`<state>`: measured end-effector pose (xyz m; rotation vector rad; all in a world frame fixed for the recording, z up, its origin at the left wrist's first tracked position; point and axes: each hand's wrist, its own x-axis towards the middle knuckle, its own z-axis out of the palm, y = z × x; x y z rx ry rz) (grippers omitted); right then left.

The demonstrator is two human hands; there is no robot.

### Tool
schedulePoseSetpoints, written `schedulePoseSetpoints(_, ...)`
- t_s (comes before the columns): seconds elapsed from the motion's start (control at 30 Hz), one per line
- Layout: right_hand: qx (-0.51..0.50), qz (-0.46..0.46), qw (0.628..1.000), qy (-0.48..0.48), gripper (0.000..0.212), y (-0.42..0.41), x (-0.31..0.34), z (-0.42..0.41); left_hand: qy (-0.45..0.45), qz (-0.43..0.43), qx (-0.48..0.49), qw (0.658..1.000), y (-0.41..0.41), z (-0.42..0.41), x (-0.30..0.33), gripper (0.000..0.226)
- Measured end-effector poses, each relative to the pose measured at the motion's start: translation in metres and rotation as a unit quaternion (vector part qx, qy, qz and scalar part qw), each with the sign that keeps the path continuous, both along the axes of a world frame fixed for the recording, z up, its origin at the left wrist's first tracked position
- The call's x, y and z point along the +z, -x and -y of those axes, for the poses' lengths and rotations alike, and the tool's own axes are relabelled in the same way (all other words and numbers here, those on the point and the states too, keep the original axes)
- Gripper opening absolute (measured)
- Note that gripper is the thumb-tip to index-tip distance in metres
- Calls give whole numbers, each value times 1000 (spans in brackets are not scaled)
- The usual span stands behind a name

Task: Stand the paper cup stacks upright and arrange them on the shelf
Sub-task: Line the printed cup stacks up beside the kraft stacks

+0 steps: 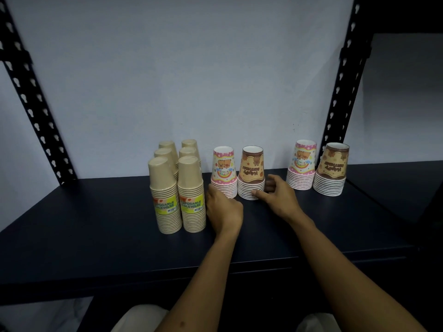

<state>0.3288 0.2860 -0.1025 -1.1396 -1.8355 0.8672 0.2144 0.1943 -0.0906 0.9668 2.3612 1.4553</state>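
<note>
Several beige paper cup stacks point(166, 188) stand upside down in two rows at the left of the dark shelf point(96, 226); the front two carry yellow-green labels. Right of them a pink printed cup stack point(223, 167) and a brown printed cup stack point(252, 167) stand side by side. My left hand point(223, 209) is curled against the lower left of the pink stack. My right hand point(279, 197) holds the base of the brown stack, thumb in front and fingers on its right side. A second pink stack point(302, 164) and a second brown stack point(332, 168) stand further right.
Black perforated shelf posts rise at the back left point(36, 104) and back right point(340, 92), in front of a pale wall. The shelf's front edge point(215, 271) runs across below my forearms. A dark neighbouring shelf bay lies at the far right.
</note>
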Motion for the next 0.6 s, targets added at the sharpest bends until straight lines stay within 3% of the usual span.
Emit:
schedulePoseSetpoints(0.17, -39, -8, 999, 2, 65, -22, -3, 7, -20, -67, -66, 995, -11, 8, -3, 40)
schedulePoseSetpoints(0.3, -89, 11, 996, -21, 50, -53, -1, 15, -20, -89, -192, 977, -31, -3, -4, 30)
schedulePoseSetpoints(0.47, -181, -31, 983, -3, 31, -110, 2, 9, -20, -74, -258, 963, -58, -32, -6, 25)
schedulePoseSetpoints(0.6, -226, -79, 971, 13, 45, -135, 4, -4, -23, -33, -256, 966, -71, -61, -6, 29)
